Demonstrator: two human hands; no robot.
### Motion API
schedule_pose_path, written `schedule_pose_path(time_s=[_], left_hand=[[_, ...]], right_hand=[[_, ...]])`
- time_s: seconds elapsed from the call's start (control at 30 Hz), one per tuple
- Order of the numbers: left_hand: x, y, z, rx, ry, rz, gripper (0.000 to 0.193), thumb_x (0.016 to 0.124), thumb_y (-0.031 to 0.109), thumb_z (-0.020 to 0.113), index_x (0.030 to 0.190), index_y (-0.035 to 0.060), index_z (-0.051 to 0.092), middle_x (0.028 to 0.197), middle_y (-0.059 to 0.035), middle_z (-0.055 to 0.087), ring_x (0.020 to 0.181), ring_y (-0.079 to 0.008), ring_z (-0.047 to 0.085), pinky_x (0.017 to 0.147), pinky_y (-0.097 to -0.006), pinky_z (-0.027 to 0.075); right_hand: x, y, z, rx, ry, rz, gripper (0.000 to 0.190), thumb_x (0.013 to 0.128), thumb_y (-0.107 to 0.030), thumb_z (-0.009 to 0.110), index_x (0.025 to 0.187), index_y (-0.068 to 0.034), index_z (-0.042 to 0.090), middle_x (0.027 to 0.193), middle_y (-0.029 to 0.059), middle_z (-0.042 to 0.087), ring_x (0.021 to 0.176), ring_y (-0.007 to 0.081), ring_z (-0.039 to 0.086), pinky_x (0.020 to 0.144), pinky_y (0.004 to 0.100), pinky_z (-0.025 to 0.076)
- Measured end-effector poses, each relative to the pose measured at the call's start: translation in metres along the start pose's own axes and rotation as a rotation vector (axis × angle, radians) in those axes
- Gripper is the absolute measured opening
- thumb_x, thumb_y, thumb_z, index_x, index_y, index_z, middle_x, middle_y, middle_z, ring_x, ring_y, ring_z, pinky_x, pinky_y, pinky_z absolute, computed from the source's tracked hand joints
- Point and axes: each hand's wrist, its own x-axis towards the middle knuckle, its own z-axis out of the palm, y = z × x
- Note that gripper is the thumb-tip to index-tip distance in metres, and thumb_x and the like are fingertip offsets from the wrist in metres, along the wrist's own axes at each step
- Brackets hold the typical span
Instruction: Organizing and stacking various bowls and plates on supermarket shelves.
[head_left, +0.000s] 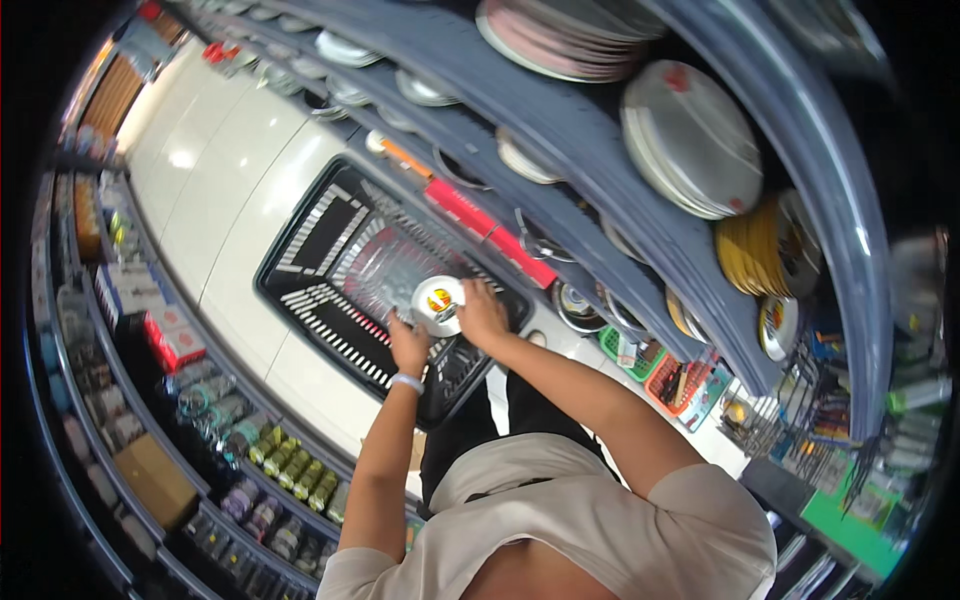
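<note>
A small white plate (427, 286), with a yellow and red sticker at its middle, is over a black plastic shopping basket (330, 337). My right hand (482, 313) grips the plate at its right rim. Close to the lower left rim is my left hand (409, 346), fingers apart; whether it touches the plate cannot be made out. Inside the basket, under the plate, lies a clear, shiny plastic-like thing (386, 259) with reddish marks, its exact kind unclear. Slotted walls surround it.
Grey shelving (570, 150) with plate stacks (690, 139) runs along the right. Pink-red boxes (487, 232) line its base, near green (630, 352) and orange plastic baskets (679, 382). Shelves of packaged goods (292, 465) stand left. Pale floor tiles (225, 187) stretch between.
</note>
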Motion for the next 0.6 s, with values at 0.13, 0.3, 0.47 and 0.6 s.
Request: schedule_pose_path(time_s=[0.13, 0.3, 0.47, 0.6], left_hand=[[-0.020, 0.072, -0.016, -0.320, -0.042, -0.013, 0.047, 0.074, 0.001, 0.054, 0.117, -0.0001, 0.036, 0.075, -0.0100, 0.053, 0.062, -0.0154, 0.054, 0.055, -0.0272, 0.043], [-0.066, 0.169, -0.009, -0.802, -0.243, 0.141, 0.023, 0.081, 0.005, 0.052, 0.103, 0.0020, 0.048, 0.069, -0.0011, 0.050, 0.058, -0.0069, 0.049, 0.048, -0.0173, 0.040], [-0.128, 0.283, 0.003, -0.819, -0.553, 0.413, 0.014, 0.082, 0.006, 0.051, 0.094, 0.0021, 0.054, 0.074, -0.0019, 0.054, 0.057, -0.0050, 0.049, 0.049, -0.0185, 0.043], [-0.164, 0.352, 0.017, -0.717, -0.628, 0.712, 0.016, 0.081, 0.005, 0.052, 0.096, -0.0013, 0.054, 0.079, -0.0057, 0.055, 0.059, -0.0079, 0.052, 0.051, -0.0211, 0.044]], right_hand=[[-0.034, 0.005, -0.064, 0.232, 0.104, -0.131, 0.031, 0.071, -0.010, 0.055, 0.101, -0.005, 0.048, 0.101, 0.0129, 0.048, 0.100, 0.0316, 0.045, 0.081, 0.0417, 0.041], [-0.090, 0.026, -0.154, 0.389, 0.348, -0.185, 0.028, 0.074, -0.008, 0.055, 0.102, -0.004, 0.051, 0.096, 0.0123, 0.052, 0.084, 0.0272, 0.056, 0.066, 0.0339, 0.047], [-0.140, 0.078, -0.244, 0.505, 0.692, -0.071, 0.020, 0.076, -0.003, 0.054, 0.097, -0.003, 0.054, 0.084, 0.0077, 0.057, 0.073, 0.0140, 0.057, 0.056, 0.0230, 0.047], [-0.178, 0.135, -0.317, 0.549, 1.021, 0.135, 0.017, 0.076, -0.005, 0.053, 0.092, 0.000, 0.057, 0.078, 0.0088, 0.058, 0.066, 0.0140, 0.055, 0.059, 0.0255, 0.045]])
